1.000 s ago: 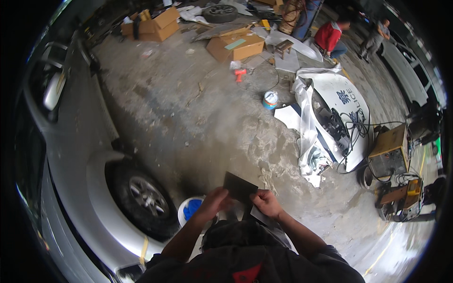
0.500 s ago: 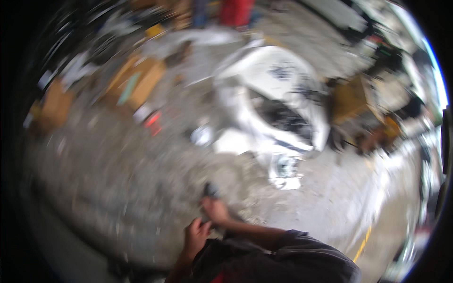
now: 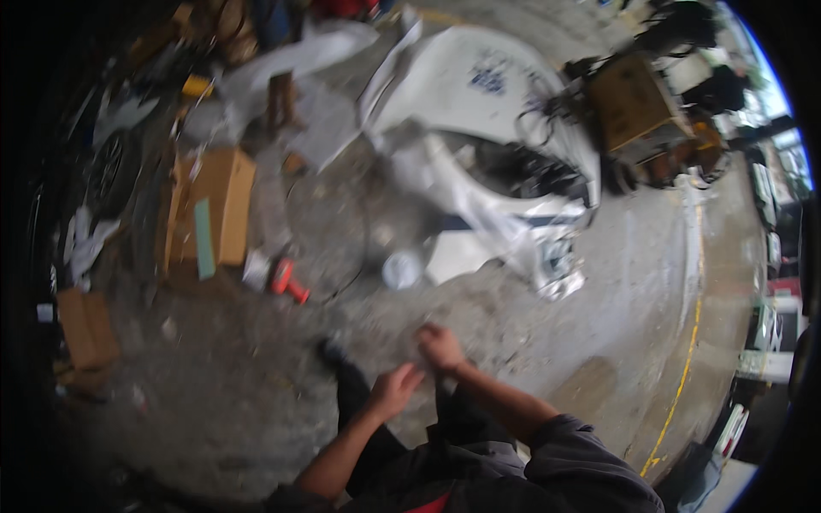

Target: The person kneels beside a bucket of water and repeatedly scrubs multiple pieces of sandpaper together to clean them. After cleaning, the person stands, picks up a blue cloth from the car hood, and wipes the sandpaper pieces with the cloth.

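Note:
In front of my body, my left hand (image 3: 396,391) and my right hand (image 3: 440,348) are close together, the right slightly farther forward. Both have their fingers curled in. If they hold anything between them, it is too small and blurred to make out. Beyond them on the concrete floor lies a round whitish disc-like thing (image 3: 401,269). Left of it is a red-orange hand tool (image 3: 289,281) that looks like a power tool with a cord. A big white curved vehicle body panel (image 3: 466,81), with a dark stripe and crumpled translucent wrapping (image 3: 479,209), lies farther off.
An open cardboard box (image 3: 235,205) with a green strip stands at left, a smaller brown carton (image 3: 88,333) nearer. Another carton (image 3: 637,107) sits among dark clutter at far right. A yellow floor line (image 3: 682,385) runs along the right. Part of a person in red (image 3: 342,7) shows at the top.
My view has turned and steadied, so the floor things sit differently in it. My hands have come up and to the right, still close together.

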Action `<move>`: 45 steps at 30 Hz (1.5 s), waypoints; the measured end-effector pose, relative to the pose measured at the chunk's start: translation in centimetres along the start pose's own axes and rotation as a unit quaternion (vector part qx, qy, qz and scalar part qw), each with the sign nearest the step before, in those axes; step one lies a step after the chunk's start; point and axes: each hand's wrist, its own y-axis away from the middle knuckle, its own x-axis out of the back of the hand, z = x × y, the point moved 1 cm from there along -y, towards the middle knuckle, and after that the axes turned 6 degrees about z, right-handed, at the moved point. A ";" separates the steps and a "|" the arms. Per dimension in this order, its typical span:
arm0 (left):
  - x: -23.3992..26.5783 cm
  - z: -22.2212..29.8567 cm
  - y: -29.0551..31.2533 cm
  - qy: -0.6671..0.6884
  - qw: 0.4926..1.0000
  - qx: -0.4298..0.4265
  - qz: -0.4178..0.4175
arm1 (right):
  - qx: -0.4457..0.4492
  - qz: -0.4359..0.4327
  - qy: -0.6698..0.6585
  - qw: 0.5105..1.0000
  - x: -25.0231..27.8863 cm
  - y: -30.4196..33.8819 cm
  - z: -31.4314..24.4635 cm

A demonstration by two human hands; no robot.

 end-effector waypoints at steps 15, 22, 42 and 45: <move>26.6 -50.3 0.2 -0.214 0.858 0.457 0.097 | -0.411 0.200 -0.386 0.802 -13.2 -42.4 32.6; 24.0 -50.5 -11.1 -0.050 0.876 0.475 0.071 | -0.315 0.135 -0.318 0.884 -9.9 -46.2 31.2; 31.7 -55.1 -43.5 -0.465 0.788 0.240 0.323 | -0.118 -0.031 0.031 0.992 -10.3 -41.6 15.3; 33.3 -56.3 -44.1 -0.436 0.805 0.322 0.242 | -0.146 -0.038 0.014 0.988 -9.9 -41.6 15.9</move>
